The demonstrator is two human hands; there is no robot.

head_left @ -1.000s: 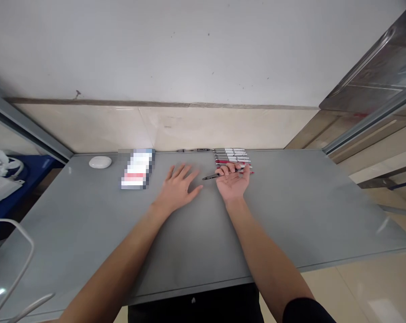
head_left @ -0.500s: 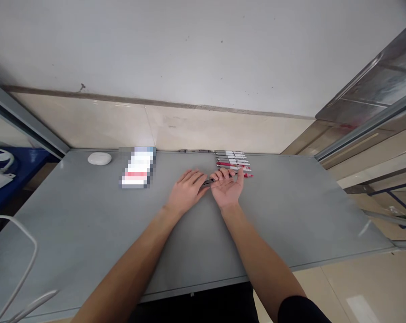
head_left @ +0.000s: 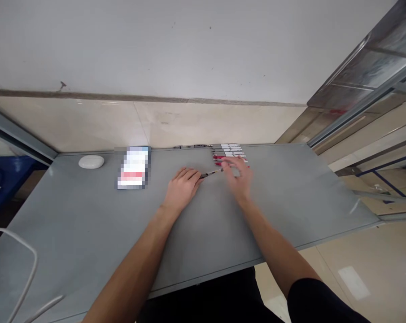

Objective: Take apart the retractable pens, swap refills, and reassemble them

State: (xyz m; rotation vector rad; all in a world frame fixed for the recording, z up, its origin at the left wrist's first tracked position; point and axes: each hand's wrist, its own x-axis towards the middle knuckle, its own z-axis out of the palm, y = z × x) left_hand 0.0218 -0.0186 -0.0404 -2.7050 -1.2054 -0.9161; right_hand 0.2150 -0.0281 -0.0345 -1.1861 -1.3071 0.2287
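My left hand (head_left: 181, 186) rests on the grey table (head_left: 88, 215) with its fingers curled round the left end of a dark pen (head_left: 211, 173). The pen lies almost flat and points right towards my right hand (head_left: 238, 176). That hand is palm down and slightly blurred. Its fingers are stretched out over the near end of a row of several white and red pens (head_left: 228, 151), and nothing is in it. The row lies by the table's far edge.
A blurred-out box (head_left: 133, 167) and a white oval case (head_left: 91, 161) lie at the far left of the table. Small dark parts (head_left: 189, 146) sit against the tiled wall. A white cable (head_left: 24, 255) curves over the near left corner. Metal frames stand at the right.
My right hand has let the dark pen go, turned palm down and moved right over the pen row. My left hand slid right and closed on the pen's end.
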